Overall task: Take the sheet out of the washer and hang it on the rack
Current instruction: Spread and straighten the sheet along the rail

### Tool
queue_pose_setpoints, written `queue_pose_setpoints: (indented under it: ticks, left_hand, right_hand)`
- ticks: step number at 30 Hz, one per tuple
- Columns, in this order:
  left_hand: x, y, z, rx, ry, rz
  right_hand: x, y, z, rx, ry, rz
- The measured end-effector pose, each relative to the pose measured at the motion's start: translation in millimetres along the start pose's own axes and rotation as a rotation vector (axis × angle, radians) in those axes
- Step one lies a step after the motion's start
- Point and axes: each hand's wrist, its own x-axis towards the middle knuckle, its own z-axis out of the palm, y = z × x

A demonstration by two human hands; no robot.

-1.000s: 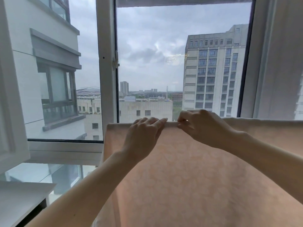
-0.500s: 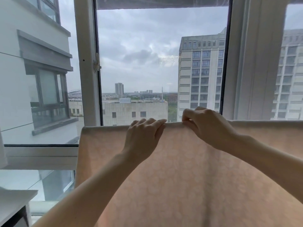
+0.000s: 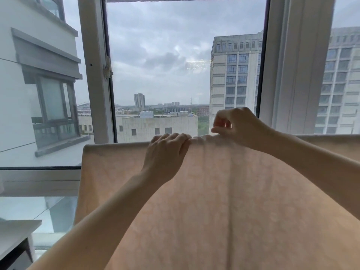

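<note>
I am noting the right hand (image 3: 239,127) rising since a moment ago, pinching up a pucker of the sheet (image 3: 214,201). The left hand (image 3: 165,152) is gripping the fold beside it. The sheet is hanging draped before the window (image 3: 93,75); I am judging only straightening remains.

I'm looking at a high-floor home: a white-framed window (image 3: 95,75) is showing city towers (image 3: 233,75) far off, and a peach sheet (image 3: 214,211) is hanging near.
</note>
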Motion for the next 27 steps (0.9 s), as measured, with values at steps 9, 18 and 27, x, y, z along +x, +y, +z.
queue_pose_setpoints:
  ticks: [9, 18, 27]
  left_hand:
    - [1, 1, -1, 0.009, -0.002, 0.020]
    - [3, 11, 0, 0.073, 0.003, 0.043]
    - [5, 15, 4, 0.094, -0.002, 0.096]
  right_hand:
    - [-46, 22, -11, 0.018, 0.005, 0.058]
    - [-54, 20, -4, -0.214, 0.116, 0.059]
    - [-45, 35, -12, -0.195, 0.191, 0.093]
